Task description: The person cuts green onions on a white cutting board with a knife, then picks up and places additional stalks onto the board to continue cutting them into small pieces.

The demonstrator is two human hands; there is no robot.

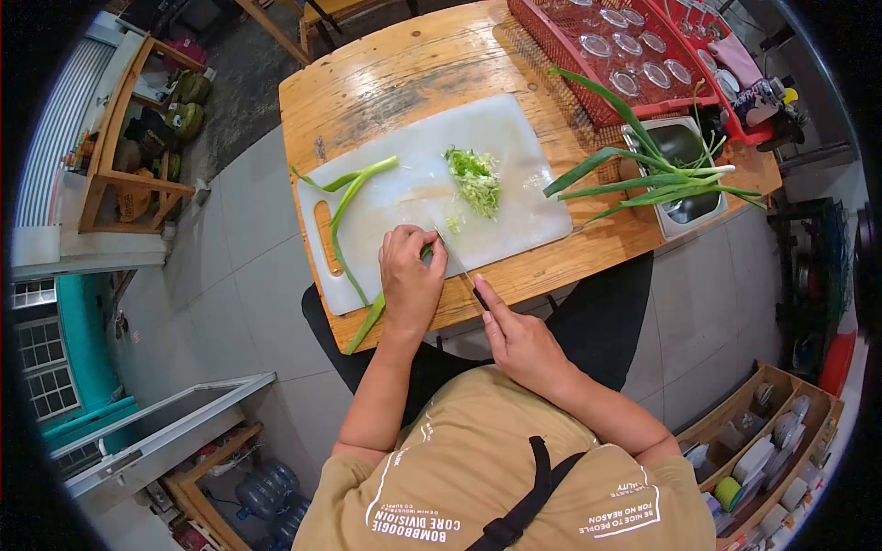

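Note:
My left hand (pixel 412 274) is closed around a green onion on the near part of the white cutting board (pixel 533 202). The stalk's green end (pixel 367 323) sticks out below the hand, over the table edge. My right hand (pixel 524 343) grips a knife (pixel 457 255) by its black handle, the blade beside my left fingertips. A pile of chopped green onion (pixel 474 184) lies farther up the board, with a few loose bits (pixel 454 223) near the blade. Another green onion (pixel 354 184) rests bent along the board's left side.
On the right of the wooden table (pixel 386 69), whole green onions (pixel 661 179) lie across a metal container (pixel 684 213). A red crate (pixel 570 87) of upturned glasses stands behind it. Below right is a wooden shelf (pixel 767 376) with dishes.

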